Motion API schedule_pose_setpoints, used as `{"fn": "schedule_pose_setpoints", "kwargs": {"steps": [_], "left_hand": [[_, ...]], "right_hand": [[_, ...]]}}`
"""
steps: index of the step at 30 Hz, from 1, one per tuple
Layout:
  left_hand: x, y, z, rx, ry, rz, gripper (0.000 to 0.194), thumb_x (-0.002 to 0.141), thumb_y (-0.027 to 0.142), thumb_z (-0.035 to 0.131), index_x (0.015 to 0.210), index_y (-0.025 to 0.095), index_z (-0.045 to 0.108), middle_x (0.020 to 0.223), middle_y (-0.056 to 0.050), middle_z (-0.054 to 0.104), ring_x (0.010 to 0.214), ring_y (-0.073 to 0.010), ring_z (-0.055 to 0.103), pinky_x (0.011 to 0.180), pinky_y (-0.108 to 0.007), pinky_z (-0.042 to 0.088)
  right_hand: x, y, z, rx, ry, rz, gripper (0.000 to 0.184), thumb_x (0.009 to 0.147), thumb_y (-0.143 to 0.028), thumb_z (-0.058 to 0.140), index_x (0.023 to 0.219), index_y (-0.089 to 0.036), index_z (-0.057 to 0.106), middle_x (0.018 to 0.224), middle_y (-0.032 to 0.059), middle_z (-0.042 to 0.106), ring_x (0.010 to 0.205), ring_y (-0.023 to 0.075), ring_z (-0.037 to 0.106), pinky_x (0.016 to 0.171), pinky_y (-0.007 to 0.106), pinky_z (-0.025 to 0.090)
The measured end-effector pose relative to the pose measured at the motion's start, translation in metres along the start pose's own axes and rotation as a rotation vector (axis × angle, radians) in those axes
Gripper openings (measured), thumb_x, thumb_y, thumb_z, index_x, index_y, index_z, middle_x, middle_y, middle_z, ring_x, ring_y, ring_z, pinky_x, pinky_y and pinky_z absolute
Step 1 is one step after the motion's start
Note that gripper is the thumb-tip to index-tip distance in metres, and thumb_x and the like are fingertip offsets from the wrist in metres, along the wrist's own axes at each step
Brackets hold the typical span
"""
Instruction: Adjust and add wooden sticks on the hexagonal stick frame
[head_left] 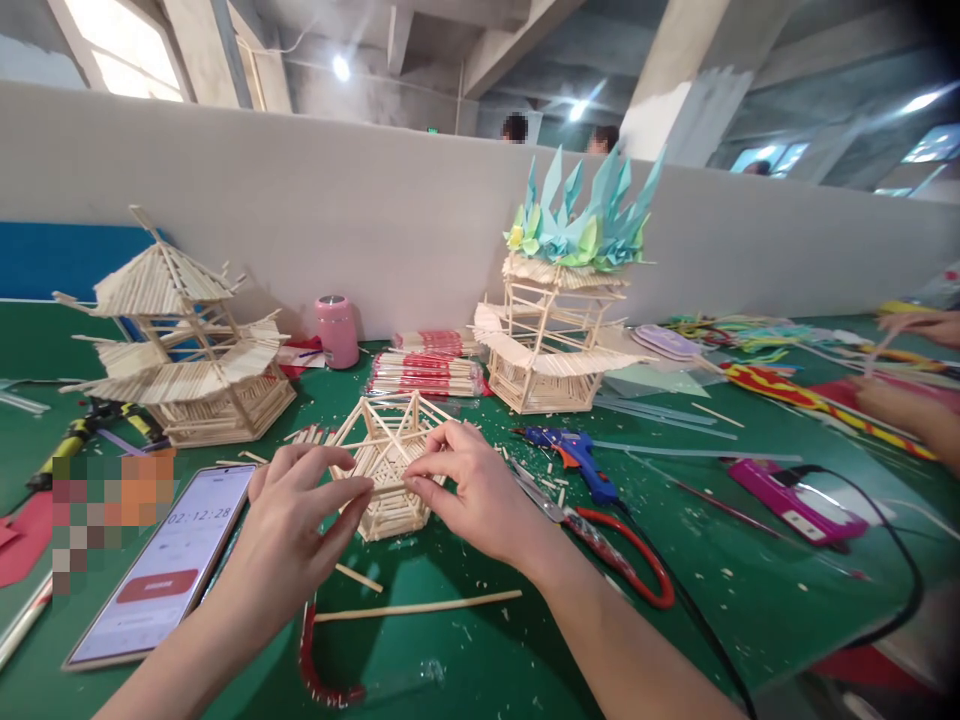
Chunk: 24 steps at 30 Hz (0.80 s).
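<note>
A small six-sided frame of wooden sticks [394, 455] stands on the green table in front of me. My left hand [311, 515] is at its near left side, thumb and finger closed on one end of a short wooden stick [388, 489]. The other end is pinched by my right hand [465, 485]. The stick lies level across the near side of the frame; whether it touches the frame I cannot tell. A long loose stick [420, 606] lies on the table just below, by a curved red handle [311, 660].
Stick pavilions stand behind, one at left [195, 370], one with paper leaves at right [540, 375]. A phone [165, 560] lies left. A blue glue gun [574, 455], red-handled scissors [660, 570] and a pink power strip [795, 500] lie right. Another person's hand [915, 410] is far right.
</note>
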<state>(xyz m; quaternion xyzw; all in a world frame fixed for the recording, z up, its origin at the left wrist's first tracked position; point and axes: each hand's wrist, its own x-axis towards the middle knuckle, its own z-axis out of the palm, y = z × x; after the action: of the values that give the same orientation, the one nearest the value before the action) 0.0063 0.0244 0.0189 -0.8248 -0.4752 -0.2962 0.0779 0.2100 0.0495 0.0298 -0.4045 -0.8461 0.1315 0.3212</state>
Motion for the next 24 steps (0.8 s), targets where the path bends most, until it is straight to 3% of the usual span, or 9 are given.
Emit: {"fn": "schedule_pose_setpoints", "kwargs": {"steps": [5, 10, 15, 24], "left_hand": [[-0.0011, -0.0018, 0.0019, -0.055, -0.006, -0.012, 0.018, 0.084, 0.026, 0.050, 0.083, 0.027, 0.067, 0.092, -0.005, 0.061, 0.089, -0.0255, 0.050, 0.069, -0.039, 0.039], [-0.0020, -0.0004, 0.0047, -0.057, -0.001, -0.045, 0.019, 0.084, 0.026, 0.049, 0.082, 0.027, 0.068, 0.093, -0.006, 0.061, 0.090, -0.0268, 0.049, 0.069, -0.041, 0.039], [-0.0029, 0.0004, 0.0050, -0.082, 0.010, -0.068, 0.020, 0.084, 0.027, 0.048, 0.083, 0.027, 0.068, 0.092, -0.005, 0.061, 0.088, -0.0262, 0.050, 0.069, -0.041, 0.040], [-0.0006, 0.0014, 0.0039, -0.081, 0.008, -0.045, 0.021, 0.085, 0.027, 0.047, 0.082, 0.026, 0.068, 0.090, -0.005, 0.061, 0.085, -0.0236, 0.050, 0.067, -0.038, 0.041]], "right_hand": [[0.0008, -0.0007, -0.0010, 0.021, -0.047, 0.012, 0.015, 0.085, -0.018, 0.057, 0.084, -0.017, 0.072, 0.088, 0.0052, 0.057, 0.089, 0.0181, 0.051, 0.080, 0.032, 0.042], [0.0011, 0.0003, 0.0007, 0.059, -0.052, 0.013, 0.019, 0.083, -0.016, 0.057, 0.098, -0.016, 0.068, 0.101, 0.0076, 0.055, 0.098, 0.0193, 0.049, 0.088, 0.034, 0.040], [0.0038, -0.0010, 0.0015, 0.023, -0.061, -0.020, 0.015, 0.084, -0.016, 0.055, 0.081, -0.017, 0.071, 0.101, 0.0065, 0.054, 0.098, 0.0190, 0.048, 0.089, 0.034, 0.037], [0.0051, -0.0006, 0.0015, 0.005, -0.061, -0.049, 0.017, 0.085, -0.017, 0.055, 0.077, -0.017, 0.070, 0.099, 0.0047, 0.053, 0.094, 0.0178, 0.047, 0.087, 0.034, 0.037]]}}
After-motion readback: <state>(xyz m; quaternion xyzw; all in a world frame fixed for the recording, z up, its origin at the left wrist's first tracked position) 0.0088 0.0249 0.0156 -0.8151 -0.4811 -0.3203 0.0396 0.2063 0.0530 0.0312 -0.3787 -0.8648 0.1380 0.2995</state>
